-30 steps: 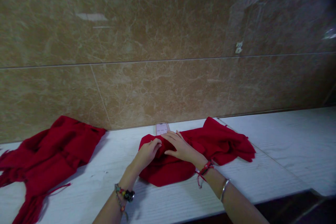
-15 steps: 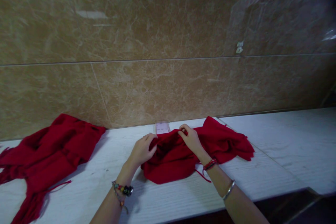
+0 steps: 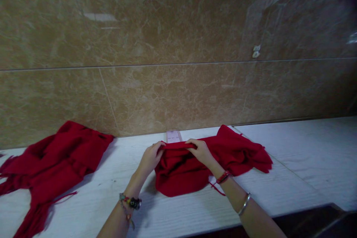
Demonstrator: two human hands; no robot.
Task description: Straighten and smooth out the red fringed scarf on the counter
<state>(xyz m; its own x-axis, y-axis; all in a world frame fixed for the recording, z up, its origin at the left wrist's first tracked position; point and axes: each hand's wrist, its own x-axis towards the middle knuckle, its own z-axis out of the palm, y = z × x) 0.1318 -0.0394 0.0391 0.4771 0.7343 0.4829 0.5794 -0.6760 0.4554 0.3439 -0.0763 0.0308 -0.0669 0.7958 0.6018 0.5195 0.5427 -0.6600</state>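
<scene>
Holds the far edge of the red cloth (image 3: 182,184) with both hands, pinching with the left hand (image 3: 152,157) at the left end and with the right hand (image 3: 202,151) a little farther right, with fingers curled and nearly closed on the fabric. Differs from half a second ago along that edge: now runs straight as a narrow, flat band between the two grips, against loose folds and a wider-spread left hand in the earlier frame. Lies in the middle of the white surface (image 3: 111,208), toward the far side, still bunched and creased at the right and ending there in a ragged edge. Looks soft and matte, rounding into a smooth curve at the near side and sinking into shadowed folds just below the band. Just beyond, shows a small pale card (image 3: 173,137) with print too small to read, near the foot of the glossy, brown, veined wall (image 3: 167,93). Leaves the second red cloth (image 3: 60,163) unmoved at the left, heaped in broad folds with stringy fringe (image 3: 30,219) at the near end. Wears a beaded bracelet (image 3: 134,203) on the left wrist, a red braided bracelet (image 3: 223,177) and a smooth silver bangle (image 3: 244,203) on the right arm.
</scene>
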